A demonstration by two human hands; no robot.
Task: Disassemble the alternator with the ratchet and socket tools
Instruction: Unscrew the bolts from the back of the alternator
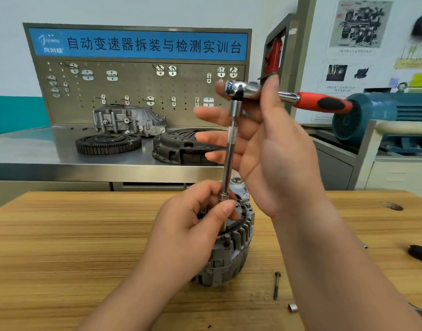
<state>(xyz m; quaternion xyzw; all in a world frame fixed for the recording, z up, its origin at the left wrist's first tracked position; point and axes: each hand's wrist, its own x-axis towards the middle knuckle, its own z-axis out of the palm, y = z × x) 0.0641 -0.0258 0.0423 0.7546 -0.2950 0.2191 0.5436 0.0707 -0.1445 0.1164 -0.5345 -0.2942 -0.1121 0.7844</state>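
- Back left: steel bench (49,151) with a pegboard (138,91) under a blue sign (138,44). Mostly bare hooks.
- On that bench: aluminium housing (128,120), toothed flywheel (108,143) in front of it, clutch cover (181,145) just to its right.
- Foreground: wooden table (61,235).
- Left hand (193,225) is over the top of the alternator. Thumb and curled fingers pinch the lower end of the extension bar (230,149). The socket itself is mostly hidden under the fingers.
- Alternator (229,254) stands on end, centre of the wooden table, finned grey case facing us.
- Extension bar runs near vertical from the alternator top up to the ratchet head.
- Right hand (265,144) is raised, palm turned left. The ratchet (289,96) head sits in the fork between thumb and index finger, held there. Other fingers are straight and spread behind the bar.
- Ratchet's red-and-black handle sticks out to the right, free of the hand.
- Loose bolt (276,285) lies on the table just right of the alternator. A small metal sleeve (293,308) lies nearer us.
- Black object (420,255) at the table's right edge, cut off by the frame.
- Back right: blue electric motor (377,115), posters (360,25) on the wall above.
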